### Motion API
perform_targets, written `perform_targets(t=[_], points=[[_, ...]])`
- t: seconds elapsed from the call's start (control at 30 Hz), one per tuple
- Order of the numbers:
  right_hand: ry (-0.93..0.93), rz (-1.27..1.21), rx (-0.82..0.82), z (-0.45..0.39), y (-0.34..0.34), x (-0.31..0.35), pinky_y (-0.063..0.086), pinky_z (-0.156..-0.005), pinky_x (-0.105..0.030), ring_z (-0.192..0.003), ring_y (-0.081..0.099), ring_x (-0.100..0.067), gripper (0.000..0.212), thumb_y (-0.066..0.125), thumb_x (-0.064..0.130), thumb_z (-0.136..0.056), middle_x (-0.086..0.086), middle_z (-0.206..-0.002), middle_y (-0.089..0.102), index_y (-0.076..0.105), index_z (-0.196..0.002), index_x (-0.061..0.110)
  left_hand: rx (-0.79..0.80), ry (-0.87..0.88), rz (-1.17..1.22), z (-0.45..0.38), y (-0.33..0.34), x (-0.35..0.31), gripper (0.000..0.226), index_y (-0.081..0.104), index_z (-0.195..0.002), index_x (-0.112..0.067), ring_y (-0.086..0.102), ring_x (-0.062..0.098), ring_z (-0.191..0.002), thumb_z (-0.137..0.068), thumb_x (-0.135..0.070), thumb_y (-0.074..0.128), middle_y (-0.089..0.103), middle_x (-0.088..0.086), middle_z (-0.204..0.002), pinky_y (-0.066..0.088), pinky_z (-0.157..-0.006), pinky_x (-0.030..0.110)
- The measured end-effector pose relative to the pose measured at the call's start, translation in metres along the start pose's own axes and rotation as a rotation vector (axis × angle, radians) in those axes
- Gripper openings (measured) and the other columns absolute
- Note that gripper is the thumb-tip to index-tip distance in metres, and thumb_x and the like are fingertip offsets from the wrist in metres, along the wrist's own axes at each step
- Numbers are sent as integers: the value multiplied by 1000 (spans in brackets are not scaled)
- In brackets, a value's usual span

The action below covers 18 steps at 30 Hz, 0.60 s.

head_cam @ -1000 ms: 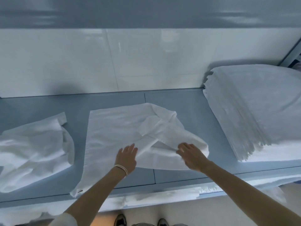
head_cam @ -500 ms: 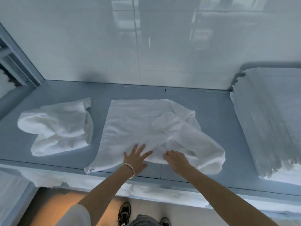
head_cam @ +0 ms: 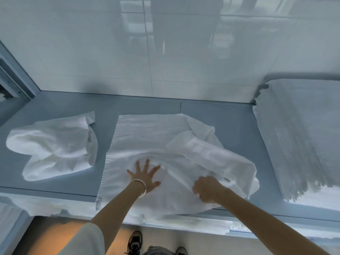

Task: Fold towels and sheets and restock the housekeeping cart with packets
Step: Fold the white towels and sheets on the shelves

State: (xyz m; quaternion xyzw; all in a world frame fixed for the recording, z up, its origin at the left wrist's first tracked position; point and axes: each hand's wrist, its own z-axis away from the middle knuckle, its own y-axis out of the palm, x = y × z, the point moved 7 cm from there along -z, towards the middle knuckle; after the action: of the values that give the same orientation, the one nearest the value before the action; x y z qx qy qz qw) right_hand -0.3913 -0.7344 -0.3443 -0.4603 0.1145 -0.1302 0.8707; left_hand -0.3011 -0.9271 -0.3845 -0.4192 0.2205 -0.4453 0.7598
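Note:
A white towel (head_cam: 147, 140) lies spread on the grey-blue shelf (head_cam: 237, 126), its right part bunched into loose folds and its near edge hanging slightly over the front. My left hand (head_cam: 144, 176) presses flat on the towel with fingers spread, a bangle on the wrist. My right hand (head_cam: 207, 189) grips a fold of the same towel near the front edge, fingers curled into the cloth.
A crumpled white towel (head_cam: 55, 144) lies on the shelf to the left. A tall stack of folded white linen (head_cam: 301, 137) fills the right end. A glossy white wall rises behind. More white linen shows on a lower shelf (head_cam: 184, 222). My shoes show below.
My left hand has spread flat and slid forward on the towel. My right hand has curled into a fold near the front edge, and the towel has shifted toward me.

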Motion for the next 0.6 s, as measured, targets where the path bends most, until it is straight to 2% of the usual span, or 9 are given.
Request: perform_targets(t=[0.1, 0.17, 0.23, 0.3, 0.37, 0.4, 0.47, 0.53, 0.6], points=[[-4, 18, -268, -12, -28, 14, 44, -94, -40, -108, 58, -22, 31, 70, 21, -74, -2, -111, 64, 70, -105, 21, -12, -14, 56, 7, 7, -23, 76, -10, -147, -41, -22, 39, -140, -88, -68, 30, -29, 1, -153, 7, -104, 72], [7, 67, -303, -21, -31, 18, 54, -79, -43, -91, 68, -19, 42, 88, 29, -36, 4, -89, 70, 75, -76, 28, 15, -6, 119, 10, 17, -29, 83, -15, -145, -42, -26, 37, -139, -85, -71, 34, -33, -2, -151, 6, -102, 74], [42, 62, -316, -34, -26, 12, 53, -76, -55, -90, 70, -24, 51, 90, 27, -21, 3, -87, 71, 75, -70, 29, 24, -7, 125, 9, 23, -24, 89, -18, -143, -45, -30, 35, -138, -81, -74, 39, -37, -5, -149, 2, -99, 76], [85, 129, -267, -35, -33, 8, 35, -90, -68, -106, 64, -34, 56, 90, 28, -32, -2, -105, 70, 77, -87, 30, 35, -10, 128, 5, 21, -13, 91, -17, -143, -47, -31, 34, -138, -79, -75, 42, -37, -7, -149, 1, -98, 77], [124, 178, -111, -36, -31, -2, 0, -101, -72, -136, 31, -43, 60, 77, 30, -71, -8, -143, 44, 57, -127, 32, 50, -10, 131, 1, 16, -1, 92, -15, -143, -48, -30, 32, -139, -79, -74, 44, -36, -9, -149, 2, -99, 77], [150, 209, -97, -36, -26, -9, -4, -102, -72, -139, 21, -46, 62, 72, 33, -77, -7, -150, 34, 49, -135, 34, 52, -9, 131, -1, 14, 6, 91, -14, -143, -48, -29, 31, -139, -78, -73, 46, -36, -10, -149, 3, -99, 76], [181, 138, -93, -37, -19, -22, 25, -87, -77, -117, 51, -48, 72, 91, 42, -41, -6, -126, 61, 68, -109, 39, 47, -5, 132, -6, 10, 23, 92, -11, -143, -50, -28, 29, -140, -77, -73, 49, -34, -11, -150, 3, -101, 74], [174, 12, -279, -60, -1, -38, 46, -64, -67, -90, 69, -39, 75, 92, 41, -8, 0, -95, 73, 76, -81, 38, 40, 3, 136, -11, 5, 40, 93, -8, -143, -52, -27, 27, -141, -76, -72, 52, -33, -13, -150, 2, -103, 72], [247, -41, -183, -60, -8, -41, 53, -69, -58, -98, 67, -37, 70, 94, 39, -23, -4, -106, 71, 75, -90, 35, 36, 24, 139, -18, -2, 55, 93, -6, -143, -52, -26, 25, -141, -75, -70, 55, -31, -14, -151, -1, -105, 69]])
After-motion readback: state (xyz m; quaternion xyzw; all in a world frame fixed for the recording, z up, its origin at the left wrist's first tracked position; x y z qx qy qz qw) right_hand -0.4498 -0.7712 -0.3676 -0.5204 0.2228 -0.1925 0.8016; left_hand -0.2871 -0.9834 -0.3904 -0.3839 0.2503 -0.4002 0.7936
